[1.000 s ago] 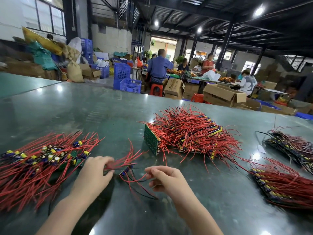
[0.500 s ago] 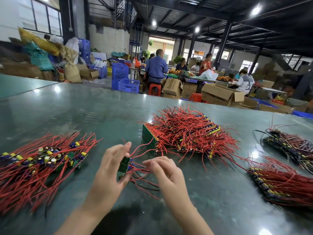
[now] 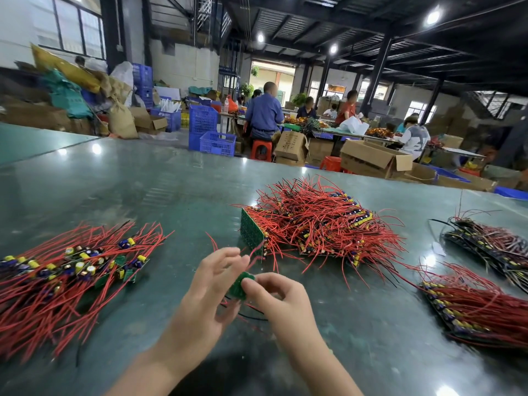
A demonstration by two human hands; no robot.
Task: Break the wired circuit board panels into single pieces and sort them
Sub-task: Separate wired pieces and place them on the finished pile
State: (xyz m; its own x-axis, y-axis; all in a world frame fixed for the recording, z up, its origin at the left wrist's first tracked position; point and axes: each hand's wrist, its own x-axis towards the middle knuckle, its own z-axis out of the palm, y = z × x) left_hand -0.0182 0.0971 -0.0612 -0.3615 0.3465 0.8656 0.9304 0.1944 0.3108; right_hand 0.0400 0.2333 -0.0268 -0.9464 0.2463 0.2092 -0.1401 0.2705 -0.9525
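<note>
A small green circuit board piece (image 3: pixel 239 286) with red and black wires hanging under it is held just above the table's front middle. My left hand (image 3: pixel 204 295) holds its left side, fingers spread upward. My right hand (image 3: pixel 278 295) pinches its right edge with thumb and curled fingers. A heap of wired board panels (image 3: pixel 314 224) lies just behind the hands, one green panel standing on edge. At the left lies a pile of single boards (image 3: pixel 71 267) with red wires and yellow capacitors.
The work goes on over a glossy green table (image 3: pixel 143 190). Two more stacks of wired panels lie at the right (image 3: pixel 474 304) and far right (image 3: pixel 491 241). Beyond the table are blue crates (image 3: pixel 211 135), cardboard boxes and seated people at other benches.
The board piece has turned from edge-on to flat-faced between both hands and shifted slightly right. My right hand has closed in and now pinches it. The view has shifted slightly.
</note>
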